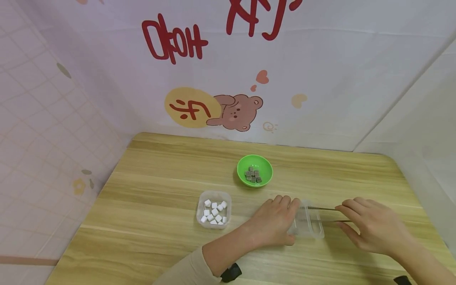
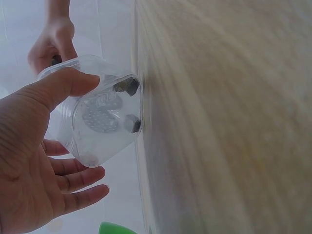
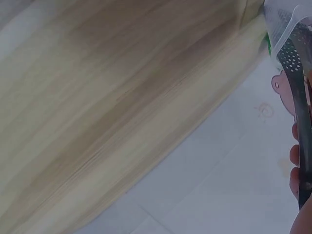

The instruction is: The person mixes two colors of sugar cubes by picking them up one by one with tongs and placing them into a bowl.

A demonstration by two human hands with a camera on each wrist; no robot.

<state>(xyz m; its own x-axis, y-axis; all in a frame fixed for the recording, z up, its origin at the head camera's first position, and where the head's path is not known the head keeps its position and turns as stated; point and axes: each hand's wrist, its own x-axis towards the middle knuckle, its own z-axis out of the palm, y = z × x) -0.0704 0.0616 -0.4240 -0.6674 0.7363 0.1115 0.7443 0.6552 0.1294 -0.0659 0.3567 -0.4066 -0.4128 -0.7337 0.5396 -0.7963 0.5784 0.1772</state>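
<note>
My left hand [image 1: 275, 222] grips a clear plastic container [image 1: 317, 233] that lies tipped on its side, its opening facing right. In the left wrist view, the thumb lies over the container's wall and a couple of dark cubes [image 2: 130, 87] show in its lower corners. From the right, my right hand [image 1: 374, 226] holds a pair of dark metal tongs [image 1: 325, 208], whose arms stand apart and reach into the container. Their perforated ends [image 3: 290, 57] are inside it in the right wrist view. Whether they touch a cube cannot be made out.
A green bowl [image 1: 264, 162] with several grey-brown cubes [image 1: 253, 174] stands behind the left hand. To its front left, a clear square box [image 1: 198, 211] holds several white cubes [image 1: 214, 211]. The wooden table [image 1: 160, 186] meets white printed sheets [image 1: 320, 130] at the back and sides.
</note>
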